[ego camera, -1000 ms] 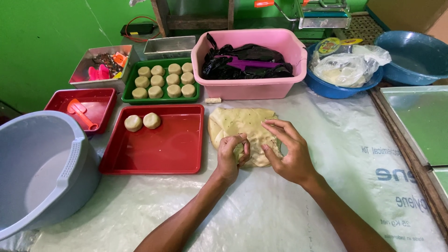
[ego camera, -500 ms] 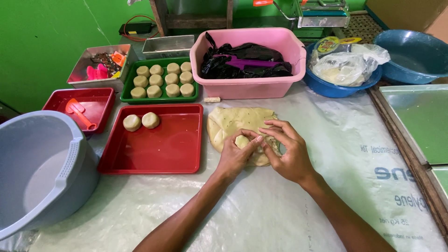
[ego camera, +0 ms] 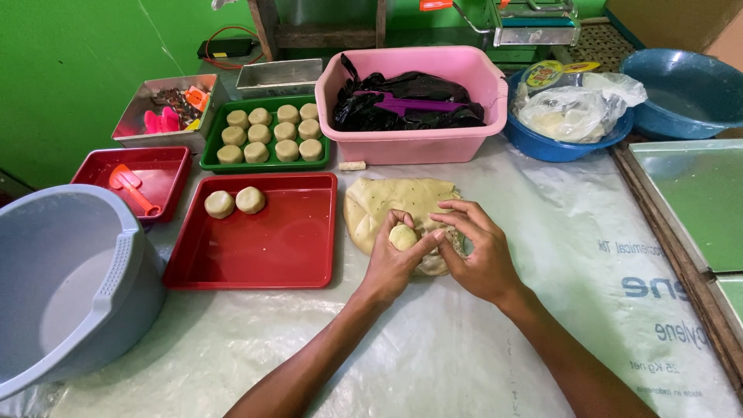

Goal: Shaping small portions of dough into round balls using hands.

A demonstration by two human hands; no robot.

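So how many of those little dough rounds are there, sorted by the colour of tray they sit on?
On the green tray: 12
On the large red tray: 2
Dough round held between left hand and right hand: 1
Total: 15

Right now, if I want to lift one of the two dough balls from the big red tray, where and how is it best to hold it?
Take the right dough ball from above, pinching its rounded sides. It sits low on the flat red tray, and the left ball lies close beside it, so probably a front-and-back grip is safer. Soft dough likely needs light pressure.
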